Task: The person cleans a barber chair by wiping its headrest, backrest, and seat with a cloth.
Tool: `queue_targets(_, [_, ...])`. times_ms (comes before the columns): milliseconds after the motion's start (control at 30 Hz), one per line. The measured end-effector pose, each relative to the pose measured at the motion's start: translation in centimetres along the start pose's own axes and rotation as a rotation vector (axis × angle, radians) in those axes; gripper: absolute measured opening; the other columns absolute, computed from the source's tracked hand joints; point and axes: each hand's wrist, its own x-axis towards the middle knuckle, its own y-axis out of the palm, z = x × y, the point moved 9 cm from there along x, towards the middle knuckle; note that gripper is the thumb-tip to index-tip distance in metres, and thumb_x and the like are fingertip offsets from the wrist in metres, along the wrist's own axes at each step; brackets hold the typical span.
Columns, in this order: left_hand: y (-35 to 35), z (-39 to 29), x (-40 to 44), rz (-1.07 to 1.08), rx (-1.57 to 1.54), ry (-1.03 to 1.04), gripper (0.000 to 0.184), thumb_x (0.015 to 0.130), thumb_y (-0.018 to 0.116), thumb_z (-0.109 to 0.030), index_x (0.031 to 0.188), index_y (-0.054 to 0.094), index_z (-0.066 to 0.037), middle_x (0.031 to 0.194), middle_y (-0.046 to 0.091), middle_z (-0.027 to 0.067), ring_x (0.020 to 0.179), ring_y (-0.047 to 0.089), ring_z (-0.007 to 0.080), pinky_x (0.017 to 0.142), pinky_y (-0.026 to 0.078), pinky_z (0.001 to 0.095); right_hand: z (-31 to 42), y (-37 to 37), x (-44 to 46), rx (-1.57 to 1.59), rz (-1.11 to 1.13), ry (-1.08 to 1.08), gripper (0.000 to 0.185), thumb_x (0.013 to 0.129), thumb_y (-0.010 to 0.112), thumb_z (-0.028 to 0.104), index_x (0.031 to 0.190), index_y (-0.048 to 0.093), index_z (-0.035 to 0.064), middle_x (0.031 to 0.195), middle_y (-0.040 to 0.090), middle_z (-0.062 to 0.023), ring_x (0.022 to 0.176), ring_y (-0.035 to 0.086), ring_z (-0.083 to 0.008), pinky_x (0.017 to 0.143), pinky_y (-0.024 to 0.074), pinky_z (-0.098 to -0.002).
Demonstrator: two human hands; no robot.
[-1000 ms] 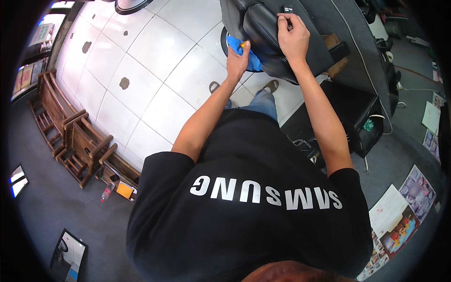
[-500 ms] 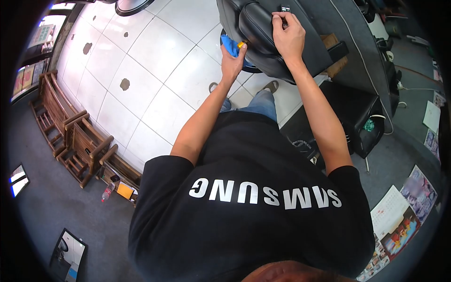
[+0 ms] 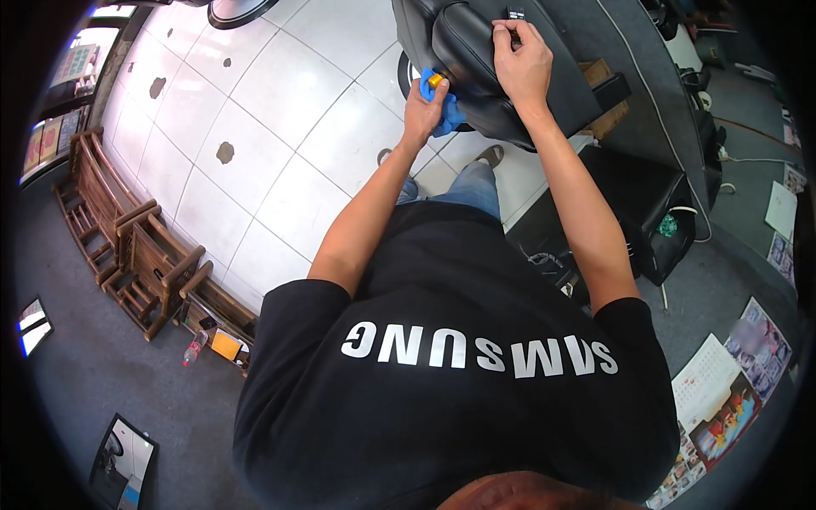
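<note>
My left hand (image 3: 422, 110) is closed around a blue cloth (image 3: 448, 119), which hangs out past the fingers on both sides. A small yellow-gold piece (image 3: 436, 81) shows at its fingertips, against the side of a padded black leather chair (image 3: 463, 51). My right hand (image 3: 523, 68) is over the chair's black upper surface with its fingers curled in. Something dark shows between thumb and fingers, too small to name. Just beyond those fingertips is a small black object with white marks (image 3: 516, 14).
A black padded seat (image 3: 612, 200) stands to my right, below a dark counter with a white cable (image 3: 646, 93). Bamboo chairs (image 3: 144, 246) line the left side. White floor tiles (image 3: 280, 136) lie between, with some broken patches. A plastic bottle (image 3: 195, 347) is at lower left.
My left hand has shifted slightly right and turned. The blue cloth, before mostly above the fingers, now wraps the yellow piece and hangs lower right. My right hand has hardly moved.
</note>
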Motion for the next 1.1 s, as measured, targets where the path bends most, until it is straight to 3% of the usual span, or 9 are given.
queue_targets(167, [0.7,3.2,0.8,0.115,-0.025,-0.331,0.076,0.096,0.050,-0.068,0.097,0.066,0.007,0.079,0.064,0.0115,0.068,0.057,0.0193,0.072,0.049,0.0364,-0.2,0.0,0.1,0.000,0.005,-0.038,0.020,0.095,0.063,0.020,0.100,0.074,0.0043,0.094,0.072,-0.0110,0.075,0.070,-0.0222,0.072,0.0542,-0.0318])
queue_targets(300, [0.4,5.6,0.7,0.168,-0.164,-0.519,0.088,0.097,0.041,-0.072,0.106,0.067,0.011,0.089,0.065,0.0157,0.084,0.058,0.0224,0.083,0.047,0.0376,-0.3,0.2,0.1,0.007,-0.007,-0.040,0.020,0.095,0.063,0.020,0.099,0.074,0.0041,0.094,0.072,-0.0108,0.074,0.069,-0.0218,0.072,0.0541,-0.0318])
queue_targets(467, [-3.6,7.9,-1.0,-0.128,-0.167,-0.423,0.077,0.103,0.035,-0.063,0.115,0.065,0.007,0.104,0.069,0.0184,0.099,0.064,0.0270,0.092,0.047,0.0388,0.2,-0.2,0.0,0.010,0.002,0.013,0.018,0.092,0.064,0.020,0.093,0.073,0.0048,0.090,0.072,-0.0108,0.080,0.070,-0.0291,0.076,0.0538,-0.0388])
queue_targets(567, [-7.2,2.6,-2.1,-0.425,-0.148,-0.033,0.070,0.108,0.024,-0.055,0.119,0.062,0.003,0.105,0.068,0.0170,0.098,0.064,0.0284,0.093,0.048,0.0385,0.0,0.0,0.1,0.009,0.007,0.007,0.018,0.092,0.064,0.021,0.093,0.073,0.0047,0.090,0.072,-0.0107,0.080,0.070,-0.0290,0.075,0.0537,-0.0388])
queue_targets(633, [-5.4,2.1,-0.5,-0.174,-0.457,-0.089,0.075,0.109,0.019,-0.055,0.122,0.062,0.005,0.109,0.068,0.0188,0.105,0.063,0.0289,0.097,0.046,0.0373,-0.2,0.1,0.2,0.011,0.004,0.009,0.019,0.092,0.064,0.021,0.093,0.073,0.0046,0.090,0.072,-0.0107,0.080,0.070,-0.0288,0.075,0.0537,-0.0388])
queue_targets(733, [-3.5,-1.8,0.4,-0.058,-0.227,0.063,0.070,0.110,0.022,-0.048,0.117,0.066,0.005,0.108,0.066,0.0211,0.111,0.060,0.0293,0.103,0.041,0.0376,0.1,0.0,0.1,0.004,0.008,0.010,0.019,0.092,0.064,0.021,0.093,0.073,0.0043,0.090,0.072,-0.0108,0.080,0.071,-0.0286,0.075,0.0537,-0.0389])
queue_targets(833, [-1.1,-2.6,0.4,-0.138,-0.008,0.305,0.050,0.104,0.050,-0.032,0.131,0.046,0.009,0.124,0.050,0.0277,0.112,0.053,0.0400,0.106,0.038,0.0410,0.1,-0.1,0.1,0.003,0.007,0.013,0.019,0.092,0.064,0.021,0.093,0.073,0.0042,0.090,0.072,-0.0110,0.081,0.071,-0.0285,0.075,0.0538,-0.0389])
queue_targets(933, [0.6,-1.3,1.1,-0.094,0.108,0.301,0.053,0.101,0.055,-0.028,0.132,0.037,0.010,0.130,0.043,0.0329,0.113,0.051,0.0441,0.104,0.039,0.0451,0.1,0.0,0.1,0.001,0.004,0.018,0.019,0.092,0.064,0.021,0.093,0.073,0.0042,0.090,0.072,-0.0110,0.080,0.071,-0.0284,0.075,0.0538,-0.0388])
queue_targets(1100, [0.6,-3.1,1.1,-0.008,0.215,0.267,0.039,0.102,0.050,-0.027,0.117,0.043,0.008,0.112,0.053,0.0361,0.103,0.057,0.0489,0.089,0.047,0.0508,0.1,0.0,0.1,-0.019,0.003,0.008,0.019,0.092,0.063,0.020,0.093,0.073,0.0040,0.090,0.072,-0.0106,0.080,0.071,-0.0283,0.076,0.0539,-0.0387])
